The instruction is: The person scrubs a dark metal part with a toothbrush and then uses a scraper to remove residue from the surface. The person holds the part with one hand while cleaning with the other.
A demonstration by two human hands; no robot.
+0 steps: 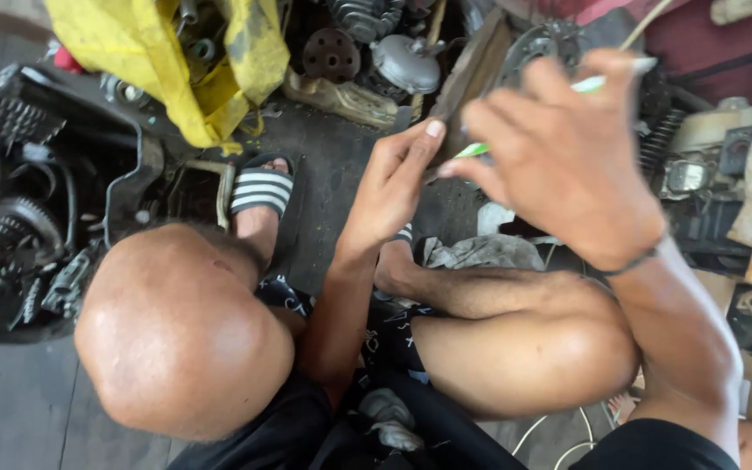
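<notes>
Black shorts (393,335): patterned, at the lap, nearest the camera.
Knees: bare, bent; left knee (180,335) large in front, right knee (559,348) lower right.
Rag (480,252): grey, crumpled, on the floor behind the right leg.
Sandal (261,190): black with white stripes, on the left foot, on dark concrete.
Left hand (389,187): fingers closed on the lower edge of a flat brown plate (472,78), held up tilted.
Right hand (567,157): fingers pinched on a thin green-and-white stick (589,84), its tip at the plate.
Engine parts (19,218): gears and black casings, far left.
Yellow bag (158,52): soiled, holding metal parts, top left.
Sprocket (541,42): toothed, behind the plate.
</notes>
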